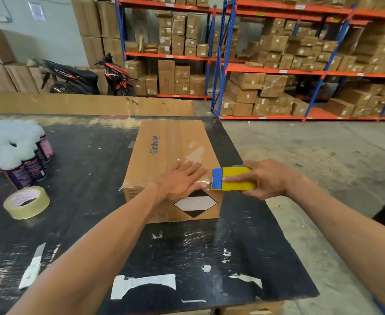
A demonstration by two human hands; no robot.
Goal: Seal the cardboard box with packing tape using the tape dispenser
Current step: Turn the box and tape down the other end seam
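Cardboard box on the black counter, long axis running away from the viewer. Left hand flat on its near top edge, fingers spread, gripping nothing. Right hand wrapped around tape dispenser, blue end toward the box corner; tape itself hard to discern.

Scuffed black tabletop has a loose tape roll, spray cans, a box cutter, plus a scooter parked behind.
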